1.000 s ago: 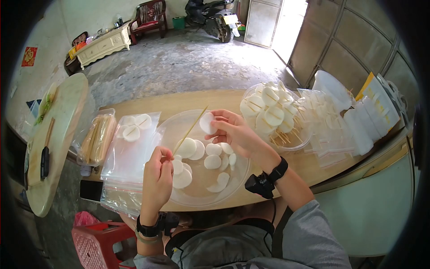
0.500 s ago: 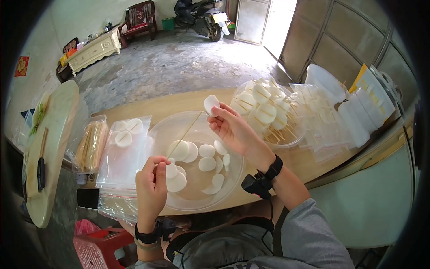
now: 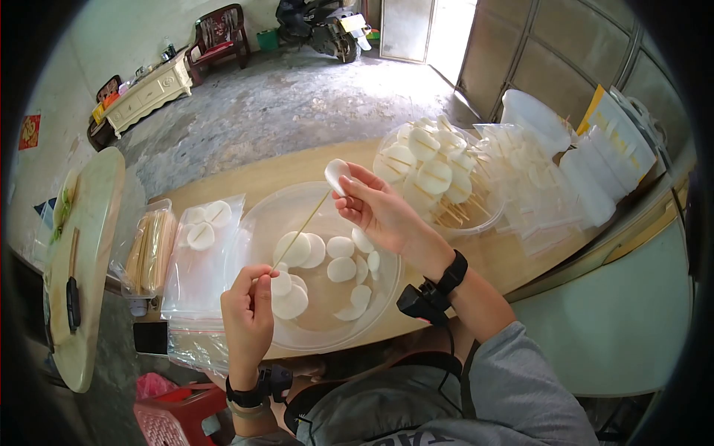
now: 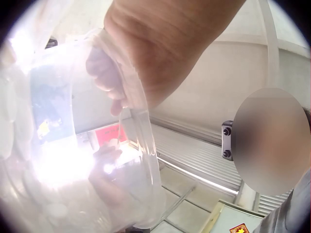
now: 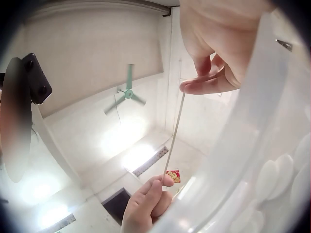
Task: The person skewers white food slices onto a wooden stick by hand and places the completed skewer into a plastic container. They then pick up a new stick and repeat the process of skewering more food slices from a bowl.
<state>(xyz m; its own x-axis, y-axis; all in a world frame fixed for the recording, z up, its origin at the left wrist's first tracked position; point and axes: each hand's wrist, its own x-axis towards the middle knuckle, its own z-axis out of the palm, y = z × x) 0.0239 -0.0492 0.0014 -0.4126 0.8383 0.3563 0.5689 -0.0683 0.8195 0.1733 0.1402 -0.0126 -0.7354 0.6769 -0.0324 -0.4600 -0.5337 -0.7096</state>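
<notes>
Left hand pinched a stick, right hand a white disc; basin held loose discs, bowl skewered discs.

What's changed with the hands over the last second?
The right hand has moved its disc forward, from beside the upper end of the stick to its tip, which now appears to meet the disc's lower edge. Nothing was taken up or let go: the left hand still pinches the stick. The loose discs in the basin and the skewered pile look unchanged.
</notes>
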